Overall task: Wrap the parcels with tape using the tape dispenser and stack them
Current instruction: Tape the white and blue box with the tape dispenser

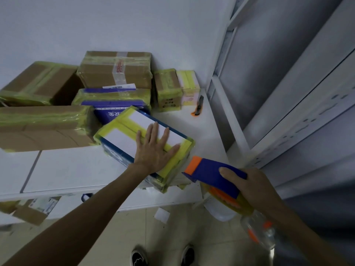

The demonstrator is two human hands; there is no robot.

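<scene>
1. Boxes (pixel 44 127) with yellow tape on them sit in a pile, out past the flat hand and to its left. That looks like the spot to stack this one when it is done.
2. Left hand (pixel 155 148) lies flat on top of the box (pixel 123 139), fingers straight and spread, not curled round it. Press down firmly so the box cannot slide on the table (pixel 76 169).
3. The box sits right under that palm, turned at a slant, with its near corner close to the table edge. It could tip there, so go gently.
4. The tape dispenser (pixel 209 169) is just right of the flat hand, with its orange nose near the box corner.
5. The right hand (pixel 255 187) grips it tight, thumb on top. Pull the tape straight and flat across.
</scene>
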